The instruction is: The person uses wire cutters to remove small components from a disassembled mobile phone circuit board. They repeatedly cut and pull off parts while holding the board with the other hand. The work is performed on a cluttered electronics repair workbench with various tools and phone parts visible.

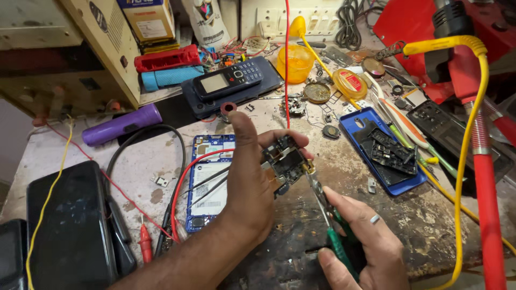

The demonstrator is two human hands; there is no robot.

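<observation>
A phone circuit board sits pinched between the fingertips and raised thumb of the left hand, held just above the scarred workbench. The right hand, wrapped closed around green-handled pliers, brings their tips against the board's lower right edge. An opened blue phone lies just left of the wrist.

Two bare hands, one dark keypad phone, one purple cylindrical torch, perhaps two blue phone back shells.
</observation>
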